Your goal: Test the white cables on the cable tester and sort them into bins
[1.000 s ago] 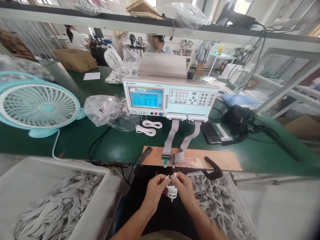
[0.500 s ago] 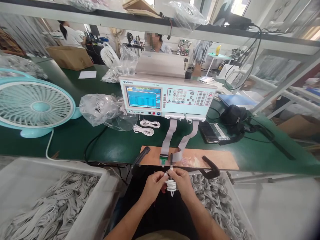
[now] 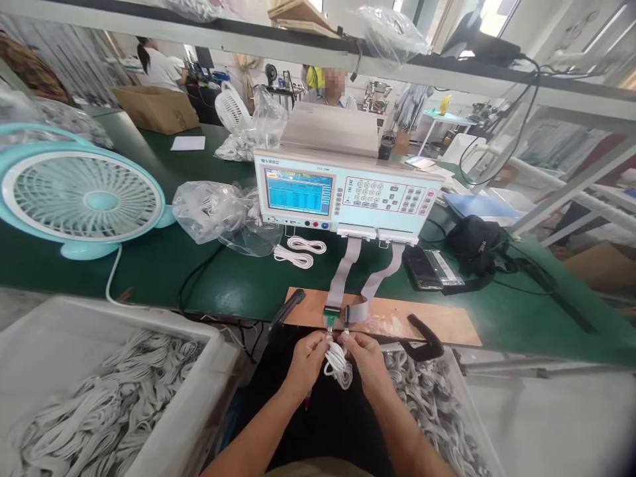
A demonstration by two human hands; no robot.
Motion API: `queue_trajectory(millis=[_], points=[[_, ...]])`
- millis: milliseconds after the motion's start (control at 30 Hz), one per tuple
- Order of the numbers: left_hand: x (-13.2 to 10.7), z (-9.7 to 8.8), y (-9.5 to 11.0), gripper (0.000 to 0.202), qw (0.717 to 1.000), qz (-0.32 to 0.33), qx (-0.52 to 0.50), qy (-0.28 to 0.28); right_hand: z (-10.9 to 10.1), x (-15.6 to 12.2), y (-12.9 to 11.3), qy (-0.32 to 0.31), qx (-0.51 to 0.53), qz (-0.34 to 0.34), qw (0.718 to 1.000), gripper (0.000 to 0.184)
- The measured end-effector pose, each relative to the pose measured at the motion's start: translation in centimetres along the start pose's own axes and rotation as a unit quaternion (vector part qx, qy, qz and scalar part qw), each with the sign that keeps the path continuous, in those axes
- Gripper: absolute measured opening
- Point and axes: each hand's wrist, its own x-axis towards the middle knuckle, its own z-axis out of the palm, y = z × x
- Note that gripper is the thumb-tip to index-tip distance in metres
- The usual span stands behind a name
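My left hand (image 3: 307,358) and my right hand (image 3: 368,358) each pinch one end of a coiled white cable (image 3: 338,362), which hangs between them. Both ends are held up against the two small connectors (image 3: 337,320) at the near edge of a wooden board (image 3: 437,320). Grey ribbon cables (image 3: 342,271) run from those connectors up to a pale tester with a blue screen (image 3: 342,195). Whether the plugs are seated in the connectors is hidden by my fingers.
White bins full of coiled white cables stand at my left (image 3: 99,397) and right (image 3: 437,411). On the green bench are a turquoise fan (image 3: 82,195), plastic bags (image 3: 213,215), two loose cable coils (image 3: 298,250), a phone (image 3: 422,268) and a black pouch (image 3: 474,238). Other people work behind.
Both hands have moved forward and up with the cable, from below the board edge to the connectors. The coil now hangs looser. The camera view shifted slightly.
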Motion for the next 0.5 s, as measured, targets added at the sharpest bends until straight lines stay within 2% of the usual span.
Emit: queue_trajectory(millis=[200, 500], points=[[-0.26, 0.46, -0.08, 0.030, 0.996, -0.042, -0.070, 0.028, 0.03, -0.01, -0.14, -0.009, -0.002, -0.001, 1.000, 0.031], [-0.60, 1.01, 0.38, 0.031, 0.994, -0.034, -0.091, 0.052, 0.04, -0.08, 0.31, -0.014, 0.024, 0.002, 1.000, 0.033]])
